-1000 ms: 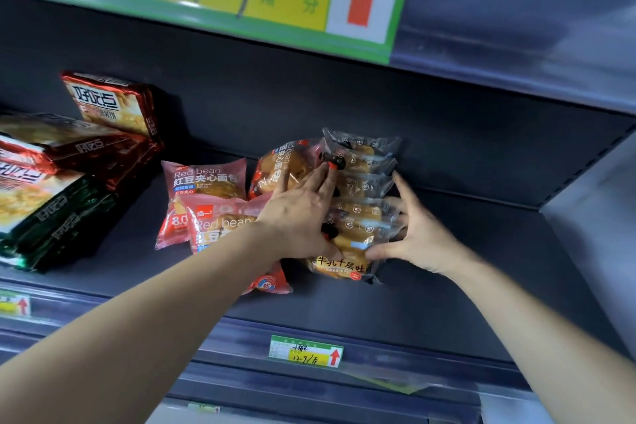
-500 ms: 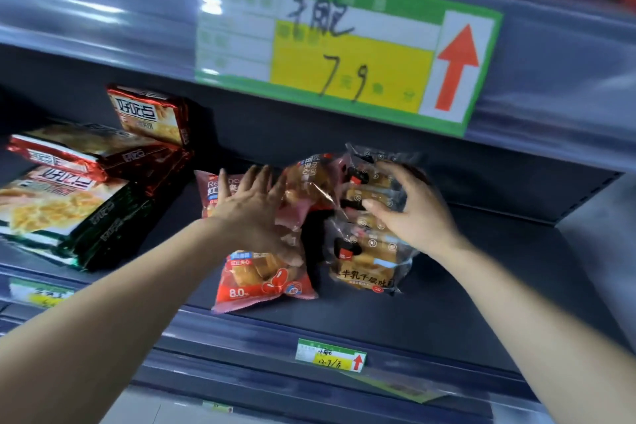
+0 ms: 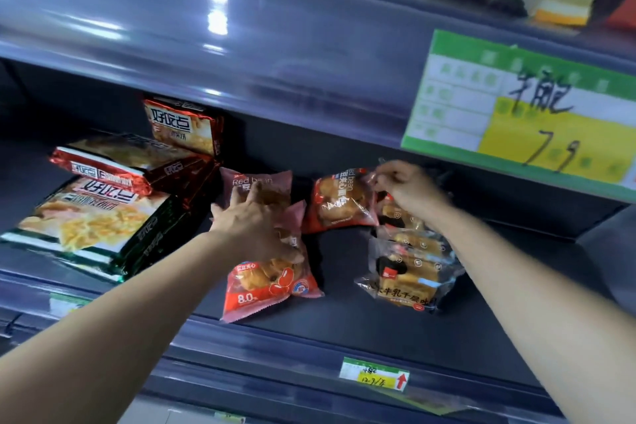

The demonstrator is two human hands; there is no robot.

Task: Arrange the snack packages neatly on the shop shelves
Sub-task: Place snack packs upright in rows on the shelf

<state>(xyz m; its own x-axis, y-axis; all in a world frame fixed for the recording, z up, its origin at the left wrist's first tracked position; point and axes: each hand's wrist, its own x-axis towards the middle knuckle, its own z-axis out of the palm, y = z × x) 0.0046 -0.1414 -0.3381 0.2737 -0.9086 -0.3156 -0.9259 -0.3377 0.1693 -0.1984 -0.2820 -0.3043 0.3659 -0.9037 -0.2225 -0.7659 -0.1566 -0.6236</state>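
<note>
On the dark shelf (image 3: 361, 313) lie pink red-bean bread packs. My left hand (image 3: 253, 222) rests flat with spread fingers on two of them: a front pack (image 3: 272, 286) and a rear pack (image 3: 256, 181). My right hand (image 3: 406, 186) pinches the top edge of a third red-bean pack (image 3: 339, 201), which stands tilted deeper in the shelf. Below my right wrist lies a row of clear toast packs (image 3: 409, 268), one overlapping the other.
A stack of red and green biscuit packs (image 3: 99, 213) fills the shelf's left side, with one red pack (image 3: 184, 126) standing behind. A green-yellow price sign (image 3: 537, 117) hangs from the upper shelf edge. A small price tag (image 3: 375, 377) sits on the front rail.
My right hand left the clear toast packs and took the third red-bean pack by its top edge, lifting it apart. My left hand stays on the two left packs. The view swung left.
</note>
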